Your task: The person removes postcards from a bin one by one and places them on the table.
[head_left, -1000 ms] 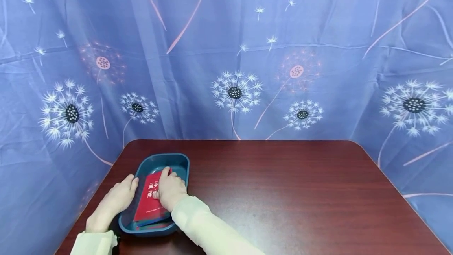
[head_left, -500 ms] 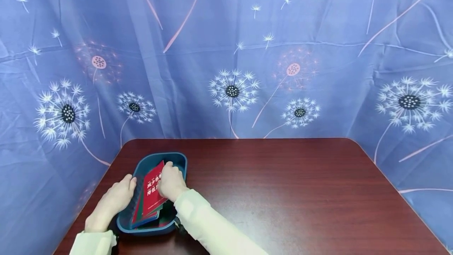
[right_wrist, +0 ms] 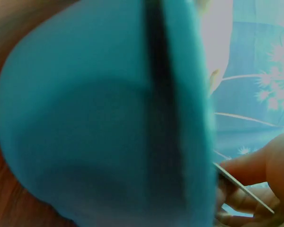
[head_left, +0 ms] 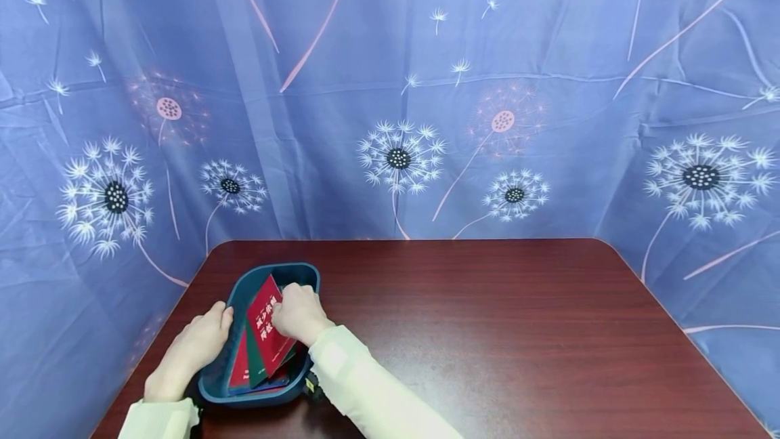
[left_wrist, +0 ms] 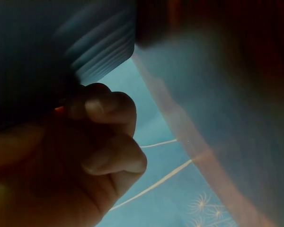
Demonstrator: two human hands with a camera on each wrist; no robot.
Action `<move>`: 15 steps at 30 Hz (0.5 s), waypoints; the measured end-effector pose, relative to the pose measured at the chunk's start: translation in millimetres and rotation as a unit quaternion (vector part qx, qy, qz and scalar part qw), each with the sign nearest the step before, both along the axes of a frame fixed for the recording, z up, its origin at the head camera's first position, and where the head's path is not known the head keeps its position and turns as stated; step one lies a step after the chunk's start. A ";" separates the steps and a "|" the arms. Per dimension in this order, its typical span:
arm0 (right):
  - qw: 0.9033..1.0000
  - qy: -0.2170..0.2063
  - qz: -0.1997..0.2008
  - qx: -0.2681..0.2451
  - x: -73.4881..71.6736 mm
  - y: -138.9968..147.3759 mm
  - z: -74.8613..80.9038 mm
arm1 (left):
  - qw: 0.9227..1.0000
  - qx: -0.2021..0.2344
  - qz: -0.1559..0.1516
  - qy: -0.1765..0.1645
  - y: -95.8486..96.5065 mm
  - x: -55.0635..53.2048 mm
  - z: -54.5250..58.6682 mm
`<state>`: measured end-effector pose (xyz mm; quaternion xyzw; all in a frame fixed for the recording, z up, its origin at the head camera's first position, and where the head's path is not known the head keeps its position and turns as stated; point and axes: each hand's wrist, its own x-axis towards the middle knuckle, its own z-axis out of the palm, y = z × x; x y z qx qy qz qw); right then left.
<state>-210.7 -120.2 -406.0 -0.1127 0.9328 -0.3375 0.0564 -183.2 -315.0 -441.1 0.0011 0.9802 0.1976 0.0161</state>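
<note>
A dark blue plastic basin [head_left: 250, 400] stands at the left of the table, with several thin booklets lying fanned inside. My left hand [head_left: 198, 345] grips its left rim; in the left wrist view the curled fingers [left_wrist: 118, 153] are close under the ribbed wall. My right hand [head_left: 300, 310] reaches in over the right side and pinches a red booklet [head_left: 268, 330] with white Chinese characters, tilted on top of the others. Below it show a green booklet [head_left: 254, 354] and another red booklet [head_left: 240, 366]. The right wrist view shows the pinched booklet's thin edge [right_wrist: 246, 189] between thumb and fingers.
The basin's wall [right_wrist: 85, 109] fills much of the right wrist view. The glossy brown table [head_left: 487, 330] extends to the right. Blue dandelion-print cloth [head_left: 341, 120] hangs behind the table and along its sides.
My right hand has lifted and turned the top red booklet, its upper end swinging left, so green and red booklets beneath now show. The left hand stays on the basin, which has shifted slightly left in view.
</note>
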 end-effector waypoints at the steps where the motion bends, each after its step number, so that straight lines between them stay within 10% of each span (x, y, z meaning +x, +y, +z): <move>1: 1.000 -0.002 -0.002 -0.009 0.1 1.3 -0.1 | 1.000 0.000 0.001 0.000 0.3 0.1 0.0; 15: 0.995 -0.014 -0.001 -0.095 2.8 21.1 7.3 | 1.000 -0.004 0.007 0.000 2.1 -0.9 0.4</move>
